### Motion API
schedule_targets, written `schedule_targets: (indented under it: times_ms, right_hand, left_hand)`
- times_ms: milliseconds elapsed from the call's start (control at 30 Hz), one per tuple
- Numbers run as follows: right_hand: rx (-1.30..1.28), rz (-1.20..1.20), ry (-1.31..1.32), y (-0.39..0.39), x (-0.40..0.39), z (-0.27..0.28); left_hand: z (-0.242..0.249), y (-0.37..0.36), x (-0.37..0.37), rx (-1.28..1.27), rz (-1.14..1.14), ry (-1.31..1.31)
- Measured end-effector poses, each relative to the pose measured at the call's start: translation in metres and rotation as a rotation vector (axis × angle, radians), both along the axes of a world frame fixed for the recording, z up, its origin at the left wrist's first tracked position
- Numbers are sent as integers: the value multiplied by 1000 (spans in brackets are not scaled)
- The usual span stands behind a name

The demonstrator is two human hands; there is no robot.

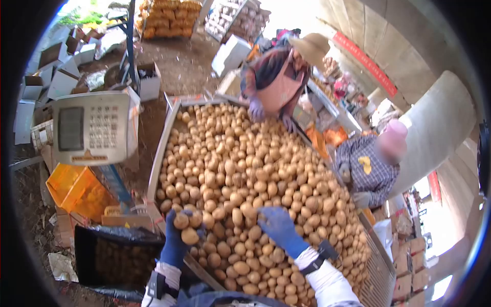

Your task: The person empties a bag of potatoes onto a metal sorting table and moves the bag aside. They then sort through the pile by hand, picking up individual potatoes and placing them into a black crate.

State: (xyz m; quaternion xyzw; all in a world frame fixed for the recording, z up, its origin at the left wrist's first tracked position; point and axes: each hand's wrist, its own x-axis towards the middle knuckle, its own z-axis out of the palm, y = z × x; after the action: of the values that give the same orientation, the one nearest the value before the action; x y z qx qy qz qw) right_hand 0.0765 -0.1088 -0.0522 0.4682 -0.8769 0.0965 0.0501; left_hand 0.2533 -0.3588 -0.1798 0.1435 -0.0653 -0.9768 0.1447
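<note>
A wide sorting table (159,153) in front of me is heaped with potatoes (266,169). My left hand (174,244), in a blue glove, is at the near left edge, its fingers curled round a few potatoes (189,236). My right hand (280,228), also blue-gloved, reaches over the heap with its fingers apart, close to a potato (249,211); nothing shows in its grasp. Below my left hand stands a black-lined container (94,256) with potatoes inside.
A scale display (94,128) stands at left, above an orange crate (76,187). Across the table is a person in a straw hat (279,84); another in a checked shirt (368,166) stands at right. White boxes (64,77) and stacked sacks (169,19) lie behind.
</note>
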Motion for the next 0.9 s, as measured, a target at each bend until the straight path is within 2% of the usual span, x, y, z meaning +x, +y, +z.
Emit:
schedule_targets:
  times_ms: [100, 133, 167, 233, 300, 333, 433, 533, 633, 700, 767, 833, 900]
  right_hand:
    - [153, -76, 172, 19, -7, 5]
    - [309, -144, 89, 21, -8, 5]
    - [311, -153, 80, 25, -8, -7]
    - [459, -138, 307, 21, -10, -36]
    - [542, -173, 235, 12, -18, -45]
    - [615, -184, 214, 3, -17, -37]
    - [824, -234, 190, -26, -16, -24]
    - [764, -231, 136, -47, -29, -50]
    - [745, -244, 39, -76, -33, -43]
    - [710, -259, -105, -76, -43, -41]
    - [716, -255, -99, -75, -54, -42]
    - [696, -242, -218, -78, -66, -44]
    - [634, -182, -163, -86, -80, -45]
  left_hand:
    - [1, -6, 1, 82, -98, 64]
    - [0, -7, 1, 87, -111, 52]
    - [0, -8, 0, 138, -118, 84]
    - [-6, -9, -3, 185, -123, 114]
    - [-21, -8, -8, 50, 8, 46]
    - [-20, -8, -7, 49, 4, 39]
    - [-4, -7, -5, 199, -88, 179]
    - [11, -2, -6, 122, -63, -3]
    - [12, -1, -6, 120, -54, -5]
    - [15, 0, -3, 115, -50, -25]
    - [14, 2, -7, 113, -48, -31]
    - [9, 0, -6, 79, -74, -38]
    - [6, 2, -5, 80, -72, -2]
